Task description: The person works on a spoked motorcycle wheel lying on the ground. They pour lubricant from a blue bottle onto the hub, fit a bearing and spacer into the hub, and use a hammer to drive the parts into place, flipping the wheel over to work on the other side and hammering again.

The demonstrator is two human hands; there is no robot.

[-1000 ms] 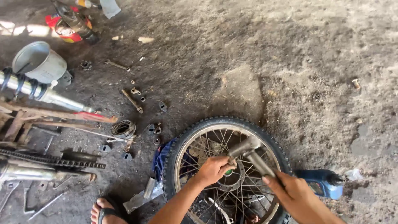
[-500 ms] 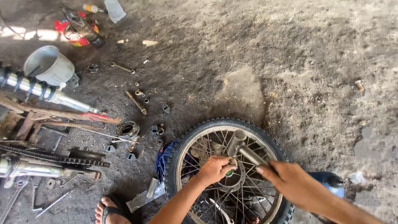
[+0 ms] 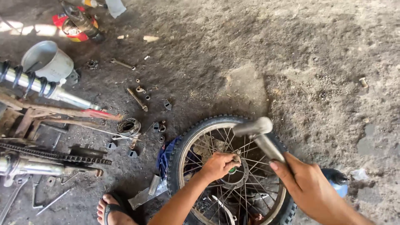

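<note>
A spoked wheel [image 3: 196, 137] with a knobby tyre lies flat on the dirt floor [image 3: 316, 62] at the frame's 6 o'clock. At its hub [image 3: 238, 177], the left hand [image 3: 219, 165] has its fingers pinched together on a small rod [image 3: 237, 157] standing upright on the hub. The right hand [image 3: 306, 185], at the wheel's 4 o'clock, has its fingers clamped around the handle of a hammer [image 3: 260, 135]; the metal head is raised above the spokes at the hub's 1 o'clock, clear of the rod.

Blue cloth [image 3: 166, 155] shows under the tyre at 9 o'clock. A blue bottle [image 3: 338, 181] lies just beyond the right hand at 3 o'clock. A sandalled foot [image 3: 111, 209] sits at the wheel's 8 o'clock. A chain [image 3: 54, 153] lies at the frame's 9 o'clock. A coil-sprung shock [image 3: 37, 85] and a grey pot [image 3: 48, 61] lie farther out at 10 o'clock, with a bearing [image 3: 128, 126] and loose bolts [image 3: 141, 93] between them and the wheel. A red can [image 3: 68, 26] stands at 11 o'clock.
</note>
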